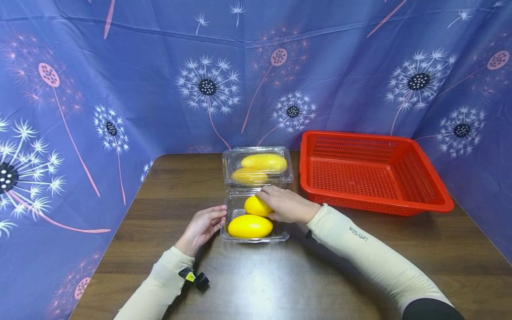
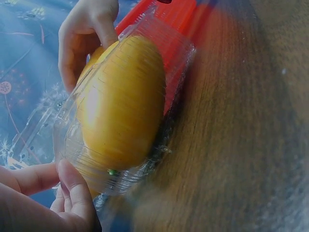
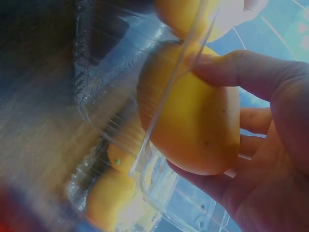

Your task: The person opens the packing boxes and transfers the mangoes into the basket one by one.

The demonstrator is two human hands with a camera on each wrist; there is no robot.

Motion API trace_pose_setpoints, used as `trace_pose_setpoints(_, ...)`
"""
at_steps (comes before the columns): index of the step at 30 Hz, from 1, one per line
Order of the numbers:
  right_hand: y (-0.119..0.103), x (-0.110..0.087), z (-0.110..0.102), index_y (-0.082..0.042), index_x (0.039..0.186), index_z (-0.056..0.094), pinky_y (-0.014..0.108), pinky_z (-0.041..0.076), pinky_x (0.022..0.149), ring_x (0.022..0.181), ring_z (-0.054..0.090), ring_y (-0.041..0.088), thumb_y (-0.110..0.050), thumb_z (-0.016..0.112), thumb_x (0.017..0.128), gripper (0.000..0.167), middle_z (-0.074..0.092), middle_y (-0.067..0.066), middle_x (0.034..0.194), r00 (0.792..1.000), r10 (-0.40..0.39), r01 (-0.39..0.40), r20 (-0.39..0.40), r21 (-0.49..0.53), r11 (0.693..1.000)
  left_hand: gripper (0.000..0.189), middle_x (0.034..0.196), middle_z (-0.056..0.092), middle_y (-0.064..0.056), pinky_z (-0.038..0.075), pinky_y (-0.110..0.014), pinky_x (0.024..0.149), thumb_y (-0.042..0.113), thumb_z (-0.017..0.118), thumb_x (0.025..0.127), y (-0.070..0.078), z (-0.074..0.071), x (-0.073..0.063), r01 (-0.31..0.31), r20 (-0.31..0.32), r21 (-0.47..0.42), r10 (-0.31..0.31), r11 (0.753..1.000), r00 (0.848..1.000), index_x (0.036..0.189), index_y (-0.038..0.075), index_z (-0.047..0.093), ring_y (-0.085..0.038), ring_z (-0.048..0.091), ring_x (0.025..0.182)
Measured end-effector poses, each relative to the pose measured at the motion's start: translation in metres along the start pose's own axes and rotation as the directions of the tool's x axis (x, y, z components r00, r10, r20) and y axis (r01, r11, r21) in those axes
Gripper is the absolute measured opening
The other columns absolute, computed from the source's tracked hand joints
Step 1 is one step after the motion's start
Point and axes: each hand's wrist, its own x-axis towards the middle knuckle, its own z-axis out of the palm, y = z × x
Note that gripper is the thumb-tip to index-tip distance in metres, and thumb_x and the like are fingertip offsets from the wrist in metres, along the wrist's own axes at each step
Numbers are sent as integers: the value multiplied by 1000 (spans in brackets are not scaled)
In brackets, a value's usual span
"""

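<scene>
My right hand (image 1: 289, 205) grips a yellow mango (image 3: 193, 116), thumb on one side and fingers round the other, low in the near half of a clear plastic container (image 1: 236, 205). In front of it in the same container lies a second mango (image 1: 250, 226), on its side. My left hand (image 1: 203, 226) is at the container's left edge. In the left wrist view, thumb and fingertips (image 2: 71, 175) pinch the clear rim. Behind, two more mangoes (image 1: 264, 162) lie within a clear plastic box (image 1: 230, 155); its ridged plastic partly blurs them.
A red plastic basket (image 1: 348, 178) with slotted walls stands at the back right, close beside the clear boxes. The brown wooden table (image 1: 168, 186) meets a blue dandelion-print cloth (image 1: 160, 80) at the back and sides.
</scene>
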Motion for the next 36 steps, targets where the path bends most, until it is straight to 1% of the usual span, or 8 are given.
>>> trace_pose_setpoints(2,0,0,-2,-5,126,53,36,56,78,97,56,21,-16,81,77,57,57,7,108,1000,3,-3,-1,3,1000,38,82,63,5,52,-14,67,-2,52,96,0,-1,0,2,-3,-10,-2,1000,1000,132,-11,46,-3,58,67)
trace_pose_setpoints(8,0,0,-8,-4,132,51,39,55,90,106,58,23,-16,82,77,64,57,9,118,1000,-6,6,-24,22,1000,40,80,64,6,52,-13,66,-3,52,96,0,-2,-1,-1,18,-40,2,999,1000,133,-12,44,-3,58,66)
trace_pose_setpoints(14,1,-1,-17,-6,133,50,37,54,94,109,58,21,-16,81,78,65,56,7,121,999,-5,6,-50,16,1000,41,82,64,6,52,-13,67,-3,52,96,0,-2,-1,3,24,-46,-2,999,1000,134,-12,42,-3,58,67)
trace_pose_setpoints(21,2,-4,-32,-5,136,48,42,52,99,119,56,25,-16,80,79,66,56,11,130,997,28,-25,-65,43,999,40,81,64,5,52,-14,66,-3,52,96,1,-2,-1,-2,25,-50,3,999,1000,133,-12,43,-3,57,66)
trace_pose_setpoints(26,5,-8,-45,-3,137,47,42,54,96,116,57,26,-16,79,80,66,55,13,131,996,42,-38,-82,43,998,36,80,64,6,52,-14,66,-4,52,95,1,-2,-1,4,20,-55,-3,998,1000,130,-10,46,-3,57,66)
trace_pose_setpoints(36,16,-12,-70,-2,136,48,43,54,93,111,59,26,-15,80,79,66,56,14,130,991,66,-63,-116,31,998,35,79,64,5,52,-13,65,-4,52,95,0,-2,0,4,22,-57,-3,998,1000,129,-10,46,-3,58,65)
